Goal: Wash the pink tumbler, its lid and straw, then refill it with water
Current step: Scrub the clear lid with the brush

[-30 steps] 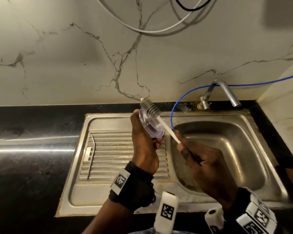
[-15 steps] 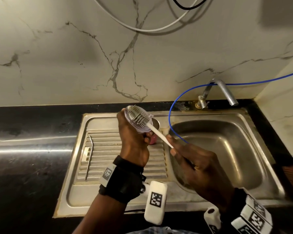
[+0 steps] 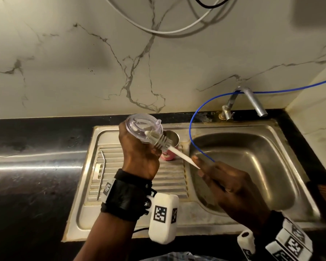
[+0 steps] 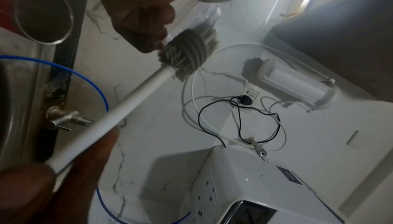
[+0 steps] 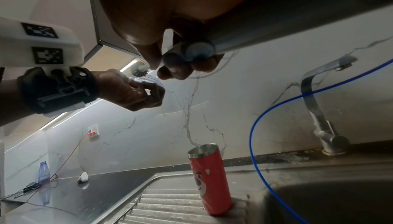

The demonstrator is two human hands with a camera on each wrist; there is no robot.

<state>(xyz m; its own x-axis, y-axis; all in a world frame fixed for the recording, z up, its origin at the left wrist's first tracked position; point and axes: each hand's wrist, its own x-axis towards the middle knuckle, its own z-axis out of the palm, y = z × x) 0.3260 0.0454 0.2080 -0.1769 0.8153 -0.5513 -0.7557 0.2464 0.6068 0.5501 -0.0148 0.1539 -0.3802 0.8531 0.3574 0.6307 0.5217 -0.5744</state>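
A: What has the left hand (image 3: 139, 155) got?
B: Its fingers (image 5: 149, 91) are curled round the clear lid (image 3: 142, 127), held up above the drainboard (image 3: 169, 181), face toward the camera.
A: And the right hand (image 3: 228, 189)?
B: Closed on the white handle of the brush (image 3: 158, 141). The grey bristles lie against the lid at its 4 o'clock edge.
A: Where's the tumbler (image 5: 209, 182)?
B: Upright and open on the drainboard, at 1 o'clock from the left hand, just beside the basin (image 3: 252, 166).
A: The straw (image 3: 102, 172)?
B: Lying on the drainboard's ribs, at 9 o'clock from the left wrist, well apart from the tumbler.
A: Anything else?
B: A blue tube (image 3: 194, 117) loops into the basin beside the tap (image 3: 252, 98).
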